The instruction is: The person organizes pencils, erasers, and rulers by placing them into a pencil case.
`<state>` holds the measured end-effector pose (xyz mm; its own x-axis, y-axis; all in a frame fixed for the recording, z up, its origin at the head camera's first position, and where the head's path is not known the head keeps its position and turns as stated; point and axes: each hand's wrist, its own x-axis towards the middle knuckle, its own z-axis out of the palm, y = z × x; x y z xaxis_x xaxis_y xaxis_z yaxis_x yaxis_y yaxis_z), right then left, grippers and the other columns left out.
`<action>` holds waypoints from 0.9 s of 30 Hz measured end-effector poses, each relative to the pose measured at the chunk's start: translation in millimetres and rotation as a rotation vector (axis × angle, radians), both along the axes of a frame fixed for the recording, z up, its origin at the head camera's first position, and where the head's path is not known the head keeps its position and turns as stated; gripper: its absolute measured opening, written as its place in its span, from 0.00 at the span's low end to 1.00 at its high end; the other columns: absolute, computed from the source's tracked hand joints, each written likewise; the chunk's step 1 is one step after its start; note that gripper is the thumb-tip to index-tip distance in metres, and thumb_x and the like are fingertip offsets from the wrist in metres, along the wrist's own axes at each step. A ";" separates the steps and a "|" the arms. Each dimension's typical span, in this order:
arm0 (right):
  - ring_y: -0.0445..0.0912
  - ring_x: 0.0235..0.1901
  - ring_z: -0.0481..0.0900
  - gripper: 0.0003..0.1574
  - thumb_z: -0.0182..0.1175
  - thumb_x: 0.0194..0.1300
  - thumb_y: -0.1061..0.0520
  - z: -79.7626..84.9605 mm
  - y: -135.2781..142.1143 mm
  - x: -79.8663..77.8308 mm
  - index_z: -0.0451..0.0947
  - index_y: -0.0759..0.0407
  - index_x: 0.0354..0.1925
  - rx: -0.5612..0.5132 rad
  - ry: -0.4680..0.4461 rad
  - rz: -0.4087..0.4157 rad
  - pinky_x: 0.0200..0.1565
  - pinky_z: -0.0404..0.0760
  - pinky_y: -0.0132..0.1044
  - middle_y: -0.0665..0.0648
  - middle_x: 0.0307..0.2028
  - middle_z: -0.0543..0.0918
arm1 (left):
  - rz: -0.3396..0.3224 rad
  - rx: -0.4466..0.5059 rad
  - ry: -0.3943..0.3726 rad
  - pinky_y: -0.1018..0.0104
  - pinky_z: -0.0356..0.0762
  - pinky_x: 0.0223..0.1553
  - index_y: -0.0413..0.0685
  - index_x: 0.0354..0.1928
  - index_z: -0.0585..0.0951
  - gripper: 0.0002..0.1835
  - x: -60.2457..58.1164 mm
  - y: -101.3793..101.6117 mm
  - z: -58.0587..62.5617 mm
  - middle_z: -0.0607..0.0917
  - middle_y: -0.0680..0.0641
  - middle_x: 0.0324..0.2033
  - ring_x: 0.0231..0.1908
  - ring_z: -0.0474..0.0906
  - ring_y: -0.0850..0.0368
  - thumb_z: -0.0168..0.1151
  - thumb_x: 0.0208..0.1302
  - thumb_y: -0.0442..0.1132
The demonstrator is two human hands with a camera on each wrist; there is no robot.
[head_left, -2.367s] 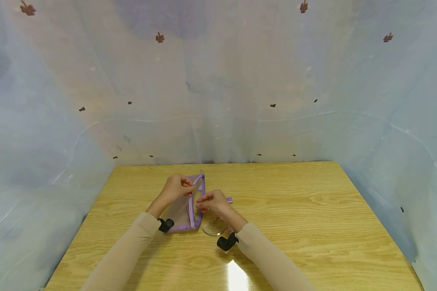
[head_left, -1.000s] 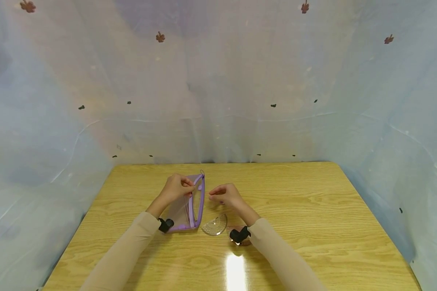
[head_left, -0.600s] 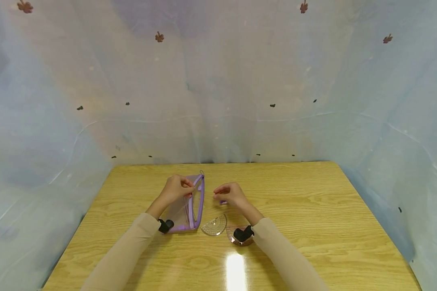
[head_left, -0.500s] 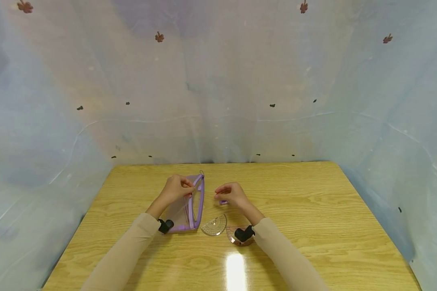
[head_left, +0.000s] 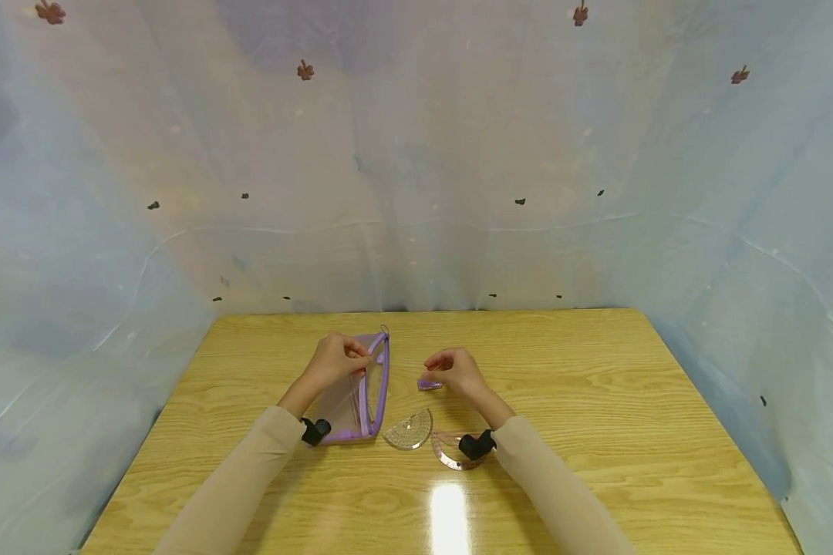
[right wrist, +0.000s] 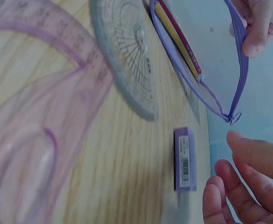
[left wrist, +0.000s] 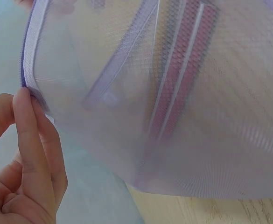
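Note:
My left hand (head_left: pixel 335 358) pinches the zipper edge of a translucent purple mesh pouch (head_left: pixel 336 405) between thumb and fingers, as the left wrist view shows too. The pouch's zipper mouth gapes toward the right. Inside lie a red pencil (right wrist: pixel 182 35) and a yellow pencil (right wrist: pixel 174 39). My right hand (head_left: pixel 456 370) hovers over a small purple block with a barcode label (right wrist: pixel 185 161), which stands on the table. In the right wrist view its thumb and fingers are parted, with nothing between them. The fingertips overlap the block's far side in the head view.
A clear protractor (head_left: pixel 408 432) lies on the wooden table (head_left: pixel 562 432) just right of the pouch. Beside it is a pink transparent protractor (head_left: pixel 451 461), partly under my right wrist. Pale curtains (head_left: pixel 430 154) surround the table at the back and sides.
My right hand has left the pouch's mouth and moved right, to above the purple block, uncovering the clear protractor. The left hand still pinches the pouch in the same place.

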<state>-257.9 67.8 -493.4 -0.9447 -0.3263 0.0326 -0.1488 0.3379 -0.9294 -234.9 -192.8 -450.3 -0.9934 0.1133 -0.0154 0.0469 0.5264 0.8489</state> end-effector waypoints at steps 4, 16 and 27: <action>0.48 0.33 0.82 0.12 0.70 0.58 0.69 -0.3 3.4 -0.2 0.83 0.75 0.41 0.021 -0.002 -0.015 0.32 0.79 0.30 0.61 0.34 0.86 | 0.001 -0.004 0.001 0.50 0.86 0.35 0.32 0.35 0.85 0.05 0.1 -0.8 0.1 0.86 0.47 0.24 0.26 0.86 0.47 0.67 0.64 0.30; 0.48 0.34 0.81 0.15 0.73 0.55 0.68 -4.4 11.7 -2.3 0.84 0.72 0.42 0.071 -0.007 -0.032 0.34 0.80 0.35 0.61 0.37 0.86 | 0.009 -0.022 0.000 0.50 0.87 0.34 0.33 0.36 0.85 0.05 0.4 -0.5 0.7 0.85 0.47 0.24 0.28 0.86 0.44 0.67 0.64 0.31; 0.47 0.33 0.79 0.17 0.73 0.52 0.72 -8.6 14.9 -3.5 0.84 0.74 0.42 0.071 -0.023 -0.018 0.33 0.78 0.32 0.64 0.37 0.86 | 0.007 -0.013 -0.004 0.49 0.86 0.35 0.31 0.37 0.85 0.06 2.2 -2.0 2.1 0.85 0.46 0.25 0.28 0.86 0.44 0.67 0.64 0.30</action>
<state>-261.4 82.7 -502.0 -0.9508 -0.3097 -0.0116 -0.1212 0.4059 -0.9058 -232.7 -194.8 -448.2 -0.9941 0.1064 -0.0211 0.0396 0.5373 0.8424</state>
